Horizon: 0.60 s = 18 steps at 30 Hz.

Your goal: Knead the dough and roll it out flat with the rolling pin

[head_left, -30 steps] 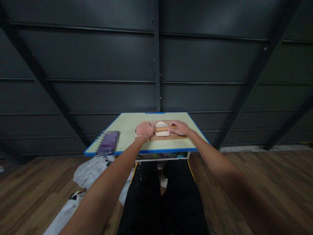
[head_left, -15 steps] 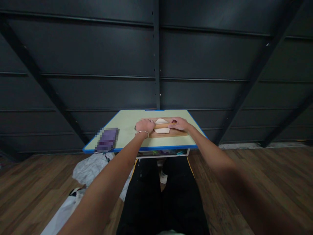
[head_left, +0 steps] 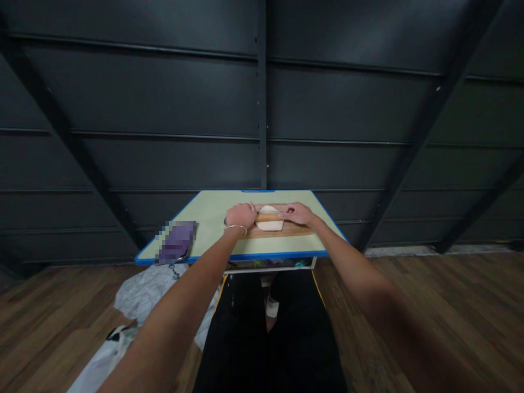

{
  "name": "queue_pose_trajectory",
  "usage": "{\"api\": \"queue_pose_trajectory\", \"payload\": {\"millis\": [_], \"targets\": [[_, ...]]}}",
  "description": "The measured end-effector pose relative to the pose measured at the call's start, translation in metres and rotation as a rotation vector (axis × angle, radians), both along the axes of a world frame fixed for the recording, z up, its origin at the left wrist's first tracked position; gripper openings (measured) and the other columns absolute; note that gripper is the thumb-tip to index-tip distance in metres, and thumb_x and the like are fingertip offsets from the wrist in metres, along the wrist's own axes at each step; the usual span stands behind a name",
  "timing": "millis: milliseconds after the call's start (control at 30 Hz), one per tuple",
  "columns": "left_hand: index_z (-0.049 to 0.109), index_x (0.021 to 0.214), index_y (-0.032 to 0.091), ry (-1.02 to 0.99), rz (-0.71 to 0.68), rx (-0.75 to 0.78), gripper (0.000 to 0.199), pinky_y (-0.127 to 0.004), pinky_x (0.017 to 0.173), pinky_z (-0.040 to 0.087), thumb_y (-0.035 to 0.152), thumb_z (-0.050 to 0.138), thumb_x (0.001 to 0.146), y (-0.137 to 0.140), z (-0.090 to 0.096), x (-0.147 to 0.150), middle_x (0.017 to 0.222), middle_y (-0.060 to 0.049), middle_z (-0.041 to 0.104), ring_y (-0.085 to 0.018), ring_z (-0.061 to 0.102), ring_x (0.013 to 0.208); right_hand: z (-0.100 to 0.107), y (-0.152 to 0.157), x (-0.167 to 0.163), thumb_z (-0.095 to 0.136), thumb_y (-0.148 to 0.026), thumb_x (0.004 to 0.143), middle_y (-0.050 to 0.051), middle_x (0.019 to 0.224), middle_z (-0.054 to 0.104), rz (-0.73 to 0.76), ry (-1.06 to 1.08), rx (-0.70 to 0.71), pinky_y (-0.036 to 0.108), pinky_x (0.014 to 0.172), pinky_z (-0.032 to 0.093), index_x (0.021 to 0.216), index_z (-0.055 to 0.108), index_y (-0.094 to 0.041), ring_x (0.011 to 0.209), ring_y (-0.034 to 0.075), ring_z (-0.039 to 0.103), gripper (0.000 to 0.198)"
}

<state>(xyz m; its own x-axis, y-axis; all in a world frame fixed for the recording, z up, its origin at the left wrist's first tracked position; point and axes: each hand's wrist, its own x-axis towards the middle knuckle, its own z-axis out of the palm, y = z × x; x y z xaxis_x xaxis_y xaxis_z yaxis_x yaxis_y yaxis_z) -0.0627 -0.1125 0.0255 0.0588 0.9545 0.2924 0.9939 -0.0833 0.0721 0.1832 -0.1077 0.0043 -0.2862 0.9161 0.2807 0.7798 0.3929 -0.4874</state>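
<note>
A wooden rolling pin lies across a flat white sheet of dough or clay on a wooden board. My left hand, with a bangle at the wrist, is closed round the pin's left end. At the other end my right hand holds the pin between thumb and fingers. The white sheet shows above and below the pin, between the two hands. Its material cannot be told for certain.
The board rests on a small pale green table with a blue rim. A blurred purple item lies at its left corner. Crumpled pale cloth is on the wooden floor at the left. A dark panelled wall stands behind.
The whole view has shifted, so the table sits slightly lower in the picture. Both hands keep their hold on the rolling pin, which stays over the white sheet.
</note>
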Motion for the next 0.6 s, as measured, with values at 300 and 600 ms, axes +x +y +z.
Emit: {"api": "queue_pose_trajectory", "payload": {"millis": [300,600], "targets": [[0.078,0.104,0.01,-0.056,0.028,0.057,0.058,-0.04,0.082,0.054,0.041,0.029,0.101,0.008,-0.004,0.001,0.105,-0.022,0.075,-0.033,0.073,0.097,0.0,0.002,0.0,0.071,-0.061,0.08,0.0,0.081,0.07,0.032,0.046,0.04,0.024,0.061,0.034,0.083,0.071,-0.019,0.071,0.014,0.056,0.042],[0.077,0.107,0.011,-0.04,0.03,-0.002,0.058,-0.043,0.08,0.056,0.04,0.028,0.101,0.009,-0.004,0.001,0.108,-0.021,0.075,-0.035,0.073,0.098,0.01,-0.001,-0.002,0.067,-0.066,0.085,0.004,0.083,0.072,0.029,-0.157,0.122,0.027,0.062,0.032,0.087,0.076,-0.019,0.071,0.017,0.057,0.048]]}}
